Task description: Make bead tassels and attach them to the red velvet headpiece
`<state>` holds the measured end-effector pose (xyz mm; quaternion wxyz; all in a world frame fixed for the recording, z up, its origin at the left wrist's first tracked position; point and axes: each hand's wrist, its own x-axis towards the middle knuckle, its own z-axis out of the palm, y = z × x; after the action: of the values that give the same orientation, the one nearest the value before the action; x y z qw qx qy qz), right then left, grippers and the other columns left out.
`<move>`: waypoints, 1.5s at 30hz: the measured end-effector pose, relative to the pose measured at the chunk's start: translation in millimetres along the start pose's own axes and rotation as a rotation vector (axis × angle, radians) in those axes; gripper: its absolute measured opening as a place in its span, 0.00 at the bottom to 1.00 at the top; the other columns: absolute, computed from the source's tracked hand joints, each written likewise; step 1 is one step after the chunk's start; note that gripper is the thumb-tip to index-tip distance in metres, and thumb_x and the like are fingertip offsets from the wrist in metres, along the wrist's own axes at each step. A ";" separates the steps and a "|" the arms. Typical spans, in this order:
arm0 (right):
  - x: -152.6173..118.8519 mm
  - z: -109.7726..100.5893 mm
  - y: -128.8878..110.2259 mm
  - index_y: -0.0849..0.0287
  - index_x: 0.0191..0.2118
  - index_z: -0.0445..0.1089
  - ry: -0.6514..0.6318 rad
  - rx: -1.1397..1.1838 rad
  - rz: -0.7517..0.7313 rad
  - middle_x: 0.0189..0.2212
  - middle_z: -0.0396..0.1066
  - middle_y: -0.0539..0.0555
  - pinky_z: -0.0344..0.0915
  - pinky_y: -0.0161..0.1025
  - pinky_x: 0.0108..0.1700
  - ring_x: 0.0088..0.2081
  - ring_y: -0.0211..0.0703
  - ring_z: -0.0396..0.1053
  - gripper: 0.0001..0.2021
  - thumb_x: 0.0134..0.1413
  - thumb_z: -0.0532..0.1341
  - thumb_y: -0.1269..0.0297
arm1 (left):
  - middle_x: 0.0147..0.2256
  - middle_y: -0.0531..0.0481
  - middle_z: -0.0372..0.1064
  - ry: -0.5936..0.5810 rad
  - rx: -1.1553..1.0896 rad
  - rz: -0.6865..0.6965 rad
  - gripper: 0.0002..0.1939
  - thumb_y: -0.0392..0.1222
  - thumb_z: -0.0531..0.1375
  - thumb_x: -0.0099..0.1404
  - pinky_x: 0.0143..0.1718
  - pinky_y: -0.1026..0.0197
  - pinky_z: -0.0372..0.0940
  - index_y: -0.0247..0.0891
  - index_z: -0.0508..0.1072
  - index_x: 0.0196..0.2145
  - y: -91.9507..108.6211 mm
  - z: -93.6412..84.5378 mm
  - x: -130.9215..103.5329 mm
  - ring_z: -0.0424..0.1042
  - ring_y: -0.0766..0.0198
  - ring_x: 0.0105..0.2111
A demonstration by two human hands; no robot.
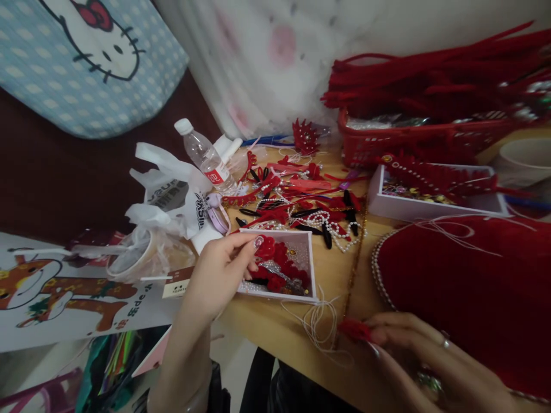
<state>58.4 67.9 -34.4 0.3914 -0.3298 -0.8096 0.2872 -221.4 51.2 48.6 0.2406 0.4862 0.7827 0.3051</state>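
Observation:
My left hand [228, 269] is over the near edge of a small white box [314, 269], its thumb and forefinger pinched on a red flower-shaped piece [266, 247]. Inside the box lie more red fuzzy pieces [282, 252], clear beads and a silvery strand. Lower right, my right hand [424, 350] is closed on a small red fuzzy piece [355, 329], held at the fingertips. A loose coil of white thread [321, 324] lies between the hands at the table's edge. Beside my right hand rests a large dark red, pearl-edged panel [434, 275].
Pearl strings [329, 223], black clips and red trimmings are heaped behind the box. A plastic bottle [209, 160] and white bags [166, 178] stand left. A second box [434, 209] and a red basket [413, 143] full of red stems occupy the right back.

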 end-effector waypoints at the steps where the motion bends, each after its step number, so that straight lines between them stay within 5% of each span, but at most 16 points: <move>1: 2.7 -0.9 -4.1 0.52 0.37 0.77 0.008 0.054 0.051 0.34 0.80 0.52 0.76 0.25 0.32 0.34 0.42 0.81 0.03 0.58 0.65 0.63 | 0.20 0.52 0.72 -0.030 -0.108 -0.030 0.13 0.43 0.55 0.66 0.25 0.63 0.67 0.38 0.75 0.28 2.4 2.2 -2.8 0.72 0.64 0.21; 10: 18.1 -13.9 -23.8 0.56 0.31 0.79 -0.041 0.550 0.434 0.33 0.78 0.55 0.75 0.32 0.36 0.35 0.43 0.77 0.09 0.56 0.67 0.56 | 0.18 0.53 0.73 -0.184 -0.502 -0.032 0.06 0.42 0.65 0.58 0.19 0.69 0.67 0.38 0.77 0.27 20.7 47.9 -40.5 0.71 0.68 0.18; 18: -4.3 -32.6 -25.6 0.58 0.30 0.77 -0.060 0.727 0.464 0.35 0.77 0.53 0.70 0.33 0.39 0.37 0.38 0.74 0.06 0.56 0.67 0.63 | 0.23 0.49 0.77 -0.454 -0.580 -0.050 0.08 0.43 0.66 0.58 0.24 0.68 0.72 0.37 0.77 0.25 34.1 60.0 -59.2 0.75 0.66 0.22; 22: -12.8 -36.1 -28.8 0.58 0.28 0.75 -0.035 0.734 0.454 0.35 0.78 0.54 0.72 0.36 0.39 0.36 0.41 0.75 0.11 0.54 0.69 0.57 | 0.23 0.48 0.77 -0.494 -0.639 -0.074 0.09 0.44 0.68 0.58 0.26 0.66 0.73 0.36 0.78 0.27 37.5 65.3 -69.8 0.77 0.64 0.24; 29: -28.4 -40.8 -35.2 0.59 0.29 0.74 -0.039 0.738 0.405 0.37 0.78 0.55 0.73 0.39 0.45 0.39 0.42 0.76 0.13 0.54 0.69 0.54 | 0.41 0.43 0.81 -0.535 -0.963 -0.106 0.16 0.48 0.70 0.59 0.31 0.64 0.74 0.35 0.71 0.26 34.4 81.7 -97.5 0.78 0.64 0.31; 36: -34.6 -47.4 -38.6 0.61 0.29 0.76 -0.081 0.802 0.442 0.33 0.77 0.53 0.73 0.35 0.39 0.33 0.37 0.74 0.12 0.51 0.72 0.57 | 0.28 0.50 0.80 -0.279 -0.955 -0.052 0.13 0.39 0.75 0.49 0.28 0.71 0.71 0.33 0.77 0.28 37.7 96.0 -113.1 0.76 0.70 0.26; 41: -30.9 -45.9 -39.9 0.62 0.32 0.77 -0.055 0.924 0.581 0.29 0.78 0.51 0.74 0.33 0.35 0.28 0.33 0.73 0.16 0.45 0.75 0.55 | 0.31 0.49 0.81 -0.087 -0.863 0.049 0.09 0.37 0.71 0.55 0.36 0.67 0.75 0.34 0.76 0.33 40.9 101.3 -120.4 0.80 0.66 0.32; 45: -25.3 -44.0 -39.4 0.62 0.32 0.77 -0.060 0.951 0.605 0.28 0.77 0.50 0.74 0.32 0.35 0.28 0.33 0.74 0.18 0.42 0.75 0.52 | 0.32 0.48 0.81 -0.023 -0.922 0.001 0.14 0.39 0.71 0.54 0.37 0.64 0.75 0.35 0.71 0.34 42.1 105.5 -121.6 0.81 0.63 0.33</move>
<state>94.4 33.5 6.1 0.3740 -0.3261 -0.4714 0.7291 -74.4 -19.1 14.6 0.4402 0.3320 0.5623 0.6163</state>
